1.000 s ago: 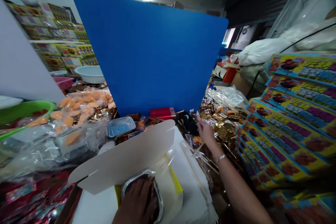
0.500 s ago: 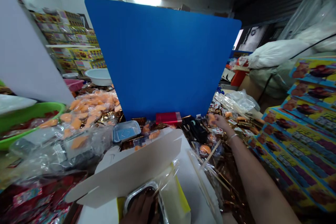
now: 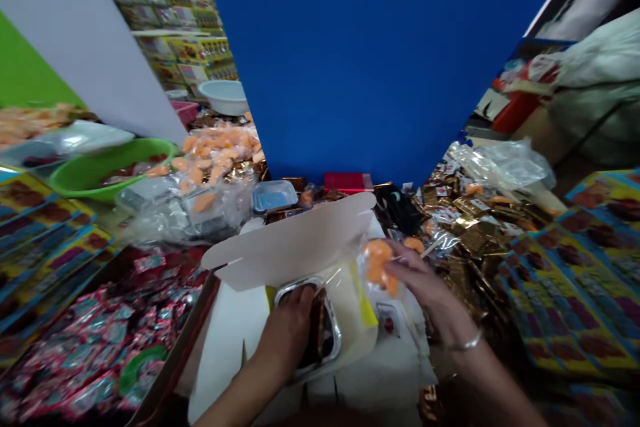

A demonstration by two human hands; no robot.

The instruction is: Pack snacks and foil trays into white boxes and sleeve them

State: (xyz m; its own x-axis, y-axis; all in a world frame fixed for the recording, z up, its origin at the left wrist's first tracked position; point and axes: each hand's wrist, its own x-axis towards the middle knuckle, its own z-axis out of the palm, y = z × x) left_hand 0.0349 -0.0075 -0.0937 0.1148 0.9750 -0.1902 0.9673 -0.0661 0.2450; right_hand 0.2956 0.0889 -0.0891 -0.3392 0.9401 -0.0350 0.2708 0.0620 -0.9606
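Observation:
My left hand (image 3: 287,333) reaches into a foil tray (image 3: 336,340) inside an open white cardboard box (image 3: 295,247). Its fingers are bent together over dark brown contents, and their tips are hidden. Above the box's right side, my right hand (image 3: 425,280) is closed on an orange piece in a clear wrapper (image 3: 379,263). Its shape is blurred by motion. Beside the foil tray stands a pale insert with a yellow edge (image 3: 367,300) and clear film. A small white packet with a dark red picture (image 3: 389,320) lies below the orange piece.
Red wrapped packets (image 3: 95,340) fill a carton at left. Orange pieces (image 3: 220,147), a green basin (image 3: 95,177) and a blue tray (image 3: 274,196) lie behind. Gold packets (image 3: 470,233) spread rightward. Printed boxes (image 3: 560,287) stack at right. A blue panel (image 3: 370,67) rises ahead.
My right hand has come back from the pile at the right to the box with a wrapped orange piece. My left hand stays in the foil tray. The view has tilted down.

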